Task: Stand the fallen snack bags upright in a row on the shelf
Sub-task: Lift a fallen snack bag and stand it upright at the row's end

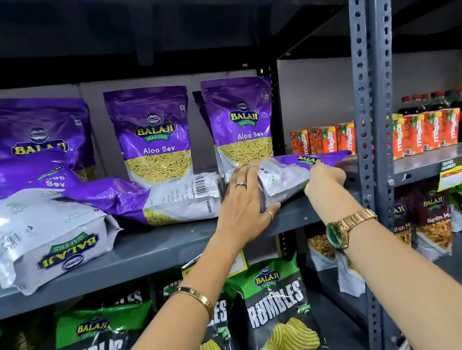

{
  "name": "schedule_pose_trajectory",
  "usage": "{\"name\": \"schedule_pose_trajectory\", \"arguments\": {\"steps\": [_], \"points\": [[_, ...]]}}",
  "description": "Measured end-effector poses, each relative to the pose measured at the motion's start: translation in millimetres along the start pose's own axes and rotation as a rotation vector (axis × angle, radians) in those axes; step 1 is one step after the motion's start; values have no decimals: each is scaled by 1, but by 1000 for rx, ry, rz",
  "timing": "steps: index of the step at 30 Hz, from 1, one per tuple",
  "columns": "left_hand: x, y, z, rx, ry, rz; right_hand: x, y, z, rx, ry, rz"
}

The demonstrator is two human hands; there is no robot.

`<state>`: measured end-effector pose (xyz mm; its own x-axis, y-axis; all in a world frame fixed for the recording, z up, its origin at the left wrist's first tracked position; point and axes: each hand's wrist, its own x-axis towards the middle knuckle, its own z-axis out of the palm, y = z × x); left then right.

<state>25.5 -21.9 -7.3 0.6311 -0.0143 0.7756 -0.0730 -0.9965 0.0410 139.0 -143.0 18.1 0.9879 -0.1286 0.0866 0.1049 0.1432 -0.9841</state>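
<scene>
Here, left hand point(244, 202) and right hand point(324, 177) outstretched, each grip clamped on fallen bag point(286, 174).

free: bare strip of shelf point(151, 251) along its front edge, and open height above the fallen bags point(167, 197) | blocked: fallen bags cover the shelf's front half, upright bags point(154, 132) line its back | right of shelf: steel post point(373, 93) closes the side
</scene>
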Motion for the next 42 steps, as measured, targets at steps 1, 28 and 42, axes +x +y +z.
{"name": "schedule_pose_trajectory", "arguments": {"steps": [1,28,42], "points": [[-1,1,-1,-41,3,-6,4,-1,-2,-67,-9,-27],[39,-2,35,-646,-265,-535,44,-42,24,361,-347,-252],[52,4,47,-635,-195,-640,75,3,59,90,-699,-46]]}}
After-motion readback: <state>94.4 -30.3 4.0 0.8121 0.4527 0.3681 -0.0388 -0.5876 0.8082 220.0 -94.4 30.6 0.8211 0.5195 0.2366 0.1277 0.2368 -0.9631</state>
